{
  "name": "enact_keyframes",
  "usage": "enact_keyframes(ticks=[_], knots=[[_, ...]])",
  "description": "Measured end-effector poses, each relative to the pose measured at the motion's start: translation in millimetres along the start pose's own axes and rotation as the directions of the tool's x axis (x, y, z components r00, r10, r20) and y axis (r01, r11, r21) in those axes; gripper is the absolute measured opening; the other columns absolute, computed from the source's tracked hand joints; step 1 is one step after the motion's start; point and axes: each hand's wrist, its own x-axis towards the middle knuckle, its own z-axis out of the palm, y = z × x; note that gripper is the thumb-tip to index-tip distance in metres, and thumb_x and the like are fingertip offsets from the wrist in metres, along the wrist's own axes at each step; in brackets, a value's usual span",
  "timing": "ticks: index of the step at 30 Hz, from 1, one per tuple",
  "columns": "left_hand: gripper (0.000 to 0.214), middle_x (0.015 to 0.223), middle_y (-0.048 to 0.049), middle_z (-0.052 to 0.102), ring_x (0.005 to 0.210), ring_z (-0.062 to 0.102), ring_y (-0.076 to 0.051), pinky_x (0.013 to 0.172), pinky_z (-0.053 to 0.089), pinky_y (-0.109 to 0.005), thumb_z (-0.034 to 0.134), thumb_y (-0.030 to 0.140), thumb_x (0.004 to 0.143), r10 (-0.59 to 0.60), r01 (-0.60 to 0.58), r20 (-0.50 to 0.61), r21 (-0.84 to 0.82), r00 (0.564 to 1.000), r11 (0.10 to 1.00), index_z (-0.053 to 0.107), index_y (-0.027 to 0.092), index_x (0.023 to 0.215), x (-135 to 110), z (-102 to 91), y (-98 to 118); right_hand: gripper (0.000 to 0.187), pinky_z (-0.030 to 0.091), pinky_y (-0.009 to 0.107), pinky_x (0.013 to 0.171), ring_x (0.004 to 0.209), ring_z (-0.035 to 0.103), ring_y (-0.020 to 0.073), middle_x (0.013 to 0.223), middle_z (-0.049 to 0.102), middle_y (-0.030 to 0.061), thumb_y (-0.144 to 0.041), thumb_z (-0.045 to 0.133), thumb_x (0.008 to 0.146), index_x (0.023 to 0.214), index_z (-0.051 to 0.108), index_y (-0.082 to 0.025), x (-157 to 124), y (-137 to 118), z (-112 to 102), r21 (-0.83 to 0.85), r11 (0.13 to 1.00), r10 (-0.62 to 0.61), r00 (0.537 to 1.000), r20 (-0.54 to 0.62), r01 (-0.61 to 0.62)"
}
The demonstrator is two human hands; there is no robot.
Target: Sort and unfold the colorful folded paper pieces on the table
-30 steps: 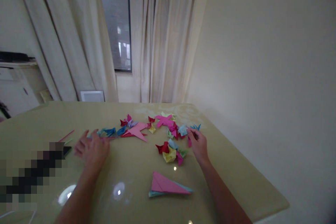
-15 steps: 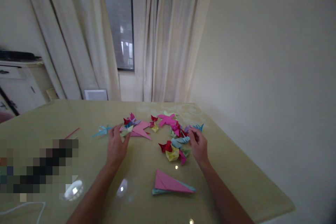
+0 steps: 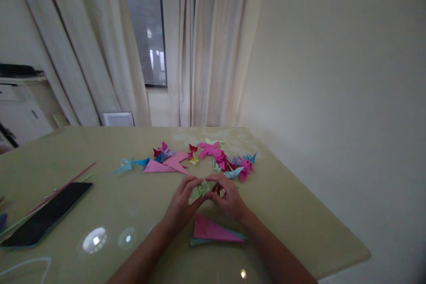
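My left hand (image 3: 181, 204) and my right hand (image 3: 228, 199) meet over the middle of the olive-green table (image 3: 293, 204). Both pinch a small pale green folded paper piece (image 3: 201, 188) between their fingertips. Under my right hand lie small red and yellow folded papers (image 3: 219, 191), mostly hidden. Just in front of my wrists lies a flat pink folded paper triangle (image 3: 213, 231) on a light blue sheet. Behind my hands a scatter of coloured origami pieces (image 3: 229, 164) spreads across the table, with a larger pink folded shape (image 3: 163, 165) to the left.
A dark phone (image 3: 46, 219) lies at the left on the table beside thin pink and green paper strips (image 3: 63, 184). A white cable (image 3: 23, 266) curls at the near left edge. Cream curtains (image 3: 213, 44) and a window stand behind the table; a bare wall is at right.
Both hands have drawn in from the far pile toward the table's middle and come together on a pale green piece. The left hand left the blue and pink pieces at the left.
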Motion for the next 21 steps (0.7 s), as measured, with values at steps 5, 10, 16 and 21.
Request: enact_keyframes(ticks=[5, 10, 16, 21], knots=[[0.037, 0.117, -0.0101, 0.066, 0.108, 0.07, -0.021, 0.093, 0.061, -0.032, 0.062, 0.023, 0.101, 0.121, -0.13, 0.107, 0.083, 0.987, 0.988, 0.058, 0.024, 0.138, -3.2, 2.6, -0.9, 0.031, 0.049, 0.039, 0.103, 0.117, 0.062, 0.0258, 0.119, 0.066, 0.0088, -0.054, 0.067, 0.098, 0.106, 0.075, -0.025, 0.9, -9.7, 1.2, -0.006, 0.999, -0.046, 0.998, 0.038, 0.046], [0.043, 0.113, -0.009, 0.069, 0.104, 0.071, -0.021, 0.088, 0.063, -0.033, 0.06, 0.022, 0.101, 0.243, -0.265, 0.166, 0.131, 0.956, 0.955, 0.054, 0.025, 0.143, -4.3, 1.3, -0.1, 0.013, 0.05, 0.036, 0.096, 0.107, 0.063, 0.0235, 0.11, 0.067, 0.0077, -0.035, 0.07, 0.095, 0.091, 0.072, -0.023, 0.7, -12.5, 4.8, -0.023, 0.998, -0.063, 0.998, -0.029, 0.062], [0.048, 0.132, -0.0147, 0.067, 0.121, 0.066, -0.028, 0.102, 0.058, -0.044, 0.064, 0.034, 0.099, 0.064, -0.09, 0.118, 0.233, 0.991, 0.968, 0.052, 0.023, 0.144, -4.0, -1.2, -7.2, 0.019, 0.048, 0.032, 0.076, 0.08, 0.059, 0.0196, 0.083, 0.062, 0.0014, -0.036, 0.072, 0.088, 0.079, 0.066, -0.021, 13.9, 8.4, -29.2, 0.001, 0.998, 0.052, 0.862, -0.504, -0.059], [0.039, 0.137, -0.0172, 0.064, 0.123, 0.064, -0.032, 0.103, 0.052, -0.052, 0.05, 0.027, 0.101, -0.263, 0.224, 0.019, 0.469, 0.964, 0.854, 0.054, 0.019, 0.139, -1.2, -8.2, -44.8, 0.026, 0.043, 0.028, 0.063, 0.066, 0.053, 0.016, 0.066, 0.058, -0.0039, -0.044, 0.076, 0.076, 0.071, 0.064, -0.021, 16.7, 49.8, -93.1, 0.271, 0.95, 0.312, 0.455, -0.834, -0.155]])
